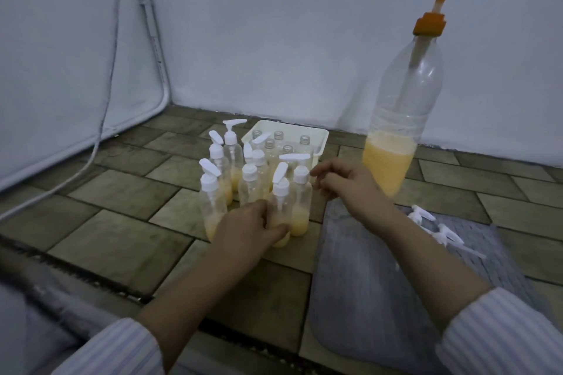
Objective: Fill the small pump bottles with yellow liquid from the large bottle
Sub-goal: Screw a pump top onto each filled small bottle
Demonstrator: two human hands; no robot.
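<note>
Nearest, two striped sleeves [122, 347] at the lower edge, forearms reaching out over a tiled floor [115, 192]. Left hand [246, 231] wrapped around the base of the front pump bottle [280, 210], fingers curled on its yellow-filled lower part. Right hand [344, 179] raised just right of the cluster, fingers loosely curled, thumb and forefinger close by the white collar of the neighbouring bottle [301, 204]; contact with it impossible to tell. Under the right forearm, a grey cloth [365, 268] with loose white pump heads [438, 228] on its right part. Behind the held bottle, a tight cluster of capped pump bottles [231, 173], each part-filled with yellow liquid. Farther back, a white tray [320, 137] holding uncapped empty bottles [286, 143]. Right of it, the large bottle [396, 119] upright, orange pump on top, yellow liquid in its lowest part. Beyond, a pale wall [274, 24].
</note>
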